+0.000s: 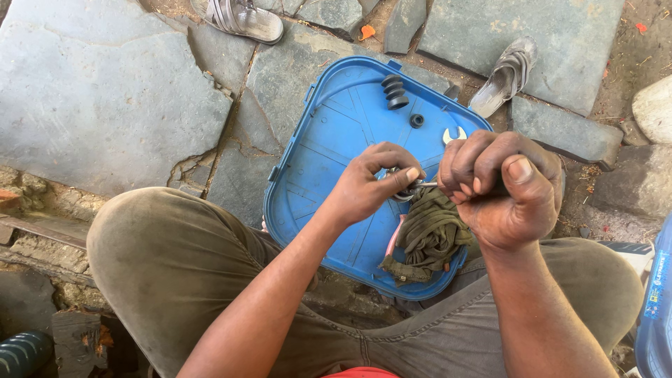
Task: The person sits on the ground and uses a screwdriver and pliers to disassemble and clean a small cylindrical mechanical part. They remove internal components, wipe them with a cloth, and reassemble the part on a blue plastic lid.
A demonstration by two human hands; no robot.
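Observation:
My left hand [371, 183] pinches a small metal ring-shaped part [406, 191] between thumb and fingers, above a blue plastic lid [315, 161] lying on the stone ground. My right hand [500, 185] is clenched in a fist around the handle of a thin metal tool, whose shaft [428, 185] pokes out toward the part. An olive rag [430, 234] lies bunched on the lid just under both hands. My knees frame the lid on either side.
On the lid's far side lie a black ribbed rubber piece [395, 91], a small black ring [417, 120] and a spanner end [453, 134]. Two grey sandals [245, 17] [505, 73] rest on the flagstones. A blue container [658, 308] stands at the right edge.

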